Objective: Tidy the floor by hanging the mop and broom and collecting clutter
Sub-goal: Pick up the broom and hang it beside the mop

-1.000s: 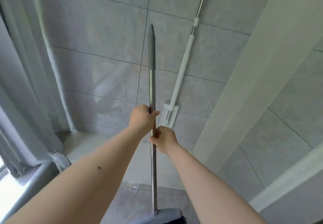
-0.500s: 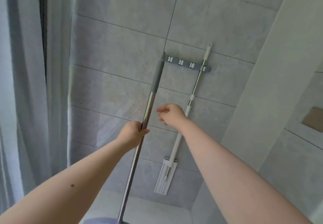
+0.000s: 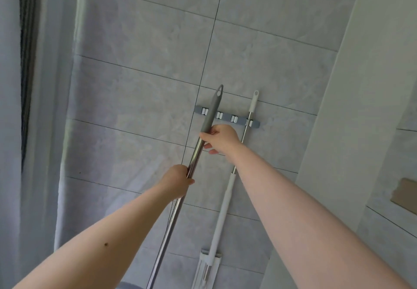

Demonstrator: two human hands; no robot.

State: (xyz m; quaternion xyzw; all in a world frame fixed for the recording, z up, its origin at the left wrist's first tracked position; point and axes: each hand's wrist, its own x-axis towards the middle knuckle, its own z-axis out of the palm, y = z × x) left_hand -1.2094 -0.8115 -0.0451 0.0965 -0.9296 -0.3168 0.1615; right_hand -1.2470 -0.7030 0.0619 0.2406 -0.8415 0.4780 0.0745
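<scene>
I hold a broom handle [image 3: 204,138], a shiny metal pole with a grey grip and a hanging hole at its top. My left hand [image 3: 178,181] is shut around the metal part. Higher up, my right hand [image 3: 222,138] holds the pole where the grey grip begins. The grey grip lies across the left end of a grey wall rack [image 3: 225,115] with white clips. A white flat mop [image 3: 222,212] hangs from the rack's rightmost clip, its head low against the tiles. The broom's head is mostly out of view at the bottom edge.
The wall is grey tile [image 3: 140,85]. A pale grey curtain [image 3: 29,130] hangs along the left. A pale wall corner [image 3: 352,108] juts out on the right, close to the hanging mop.
The broom has risen and its grip now crosses the rack. My right hand, off the pole half a second ago, has closed on it near the grip. The view has tilted up.
</scene>
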